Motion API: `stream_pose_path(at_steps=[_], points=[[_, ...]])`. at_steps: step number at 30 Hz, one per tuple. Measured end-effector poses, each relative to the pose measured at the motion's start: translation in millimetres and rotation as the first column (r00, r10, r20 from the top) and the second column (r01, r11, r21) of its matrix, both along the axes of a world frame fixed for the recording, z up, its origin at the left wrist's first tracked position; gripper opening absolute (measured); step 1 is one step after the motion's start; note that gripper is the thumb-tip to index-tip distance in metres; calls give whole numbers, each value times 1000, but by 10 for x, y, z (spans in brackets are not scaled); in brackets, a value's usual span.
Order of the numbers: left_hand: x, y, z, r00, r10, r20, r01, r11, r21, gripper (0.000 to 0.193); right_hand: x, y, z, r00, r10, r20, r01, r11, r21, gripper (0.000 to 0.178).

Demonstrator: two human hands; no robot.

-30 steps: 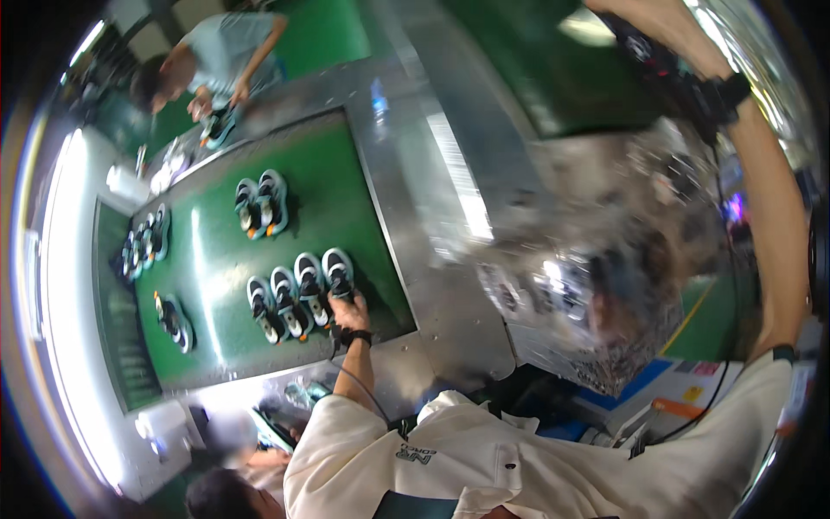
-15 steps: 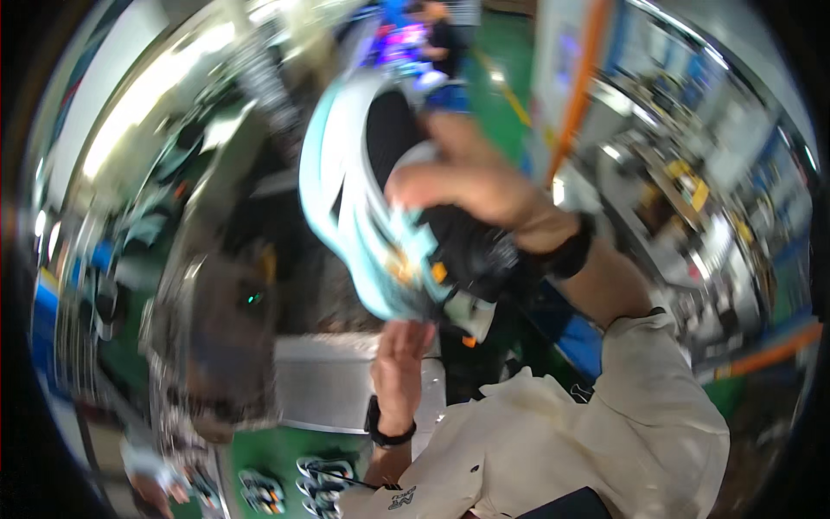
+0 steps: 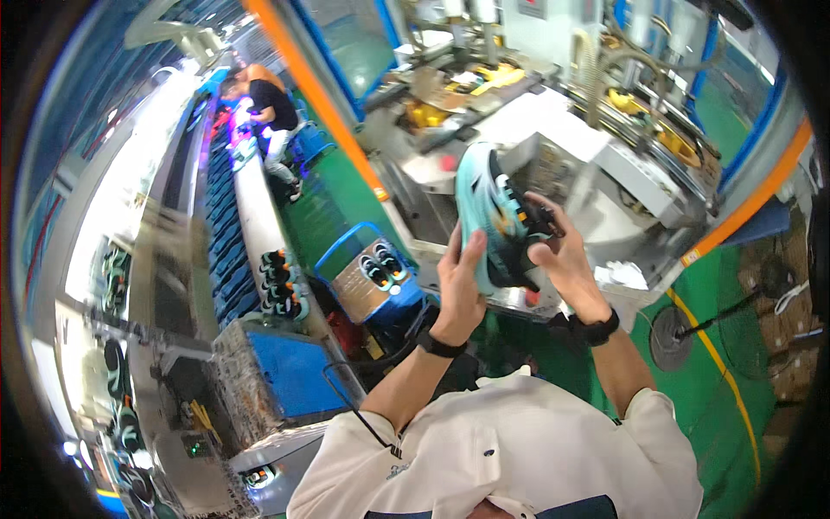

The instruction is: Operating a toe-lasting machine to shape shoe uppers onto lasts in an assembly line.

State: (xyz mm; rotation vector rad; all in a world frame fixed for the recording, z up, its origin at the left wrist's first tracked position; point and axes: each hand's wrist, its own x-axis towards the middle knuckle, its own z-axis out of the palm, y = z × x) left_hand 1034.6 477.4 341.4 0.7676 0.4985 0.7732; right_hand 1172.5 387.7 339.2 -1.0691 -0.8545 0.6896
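Observation:
Held up in front of me is a single sports shoe [image 3: 486, 212] with a pale teal sole, a black upper and small orange accents. It stands tilted, its sole side facing left. My left hand [image 3: 463, 281] grips the lower left side, thumb lying along the sole. On the other side, my right hand [image 3: 566, 266] has its fingers curled round the dark upper; those fingertips are partly hidden. Both wrists wear black bands. Behind the shoe is the worktable [image 3: 553, 112] of a machine.
A blue trolley [image 3: 393, 316] carries a pair of shoes [image 3: 382, 266] on cardboard. To the left runs a long conveyor [image 3: 251, 225], with several shoes [image 3: 281, 285] at its near end. A person [image 3: 272, 108] sits farther along it. An orange post [image 3: 320, 95] and a stand base [image 3: 671, 337] are nearby.
My view has swung right, from the conveyor toward the machine. The shoe now appears smaller and farther right. My left hand has shifted from its lower end to its side.

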Motion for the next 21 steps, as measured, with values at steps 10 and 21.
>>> stream_pose_path(at_steps=[10, 21], points=[[2921, -212, -690, 863, -364, -352, 470, 833, 291, 64, 2210, -1229, -353, 770, -635, -65, 623, 770, -138, 64], [5154, 805, -1826, 609, 247, -754, 391, 733, 557, 66, 2793, -1590, -267, 507, -859, 68, 855, 491, -166, 54]])
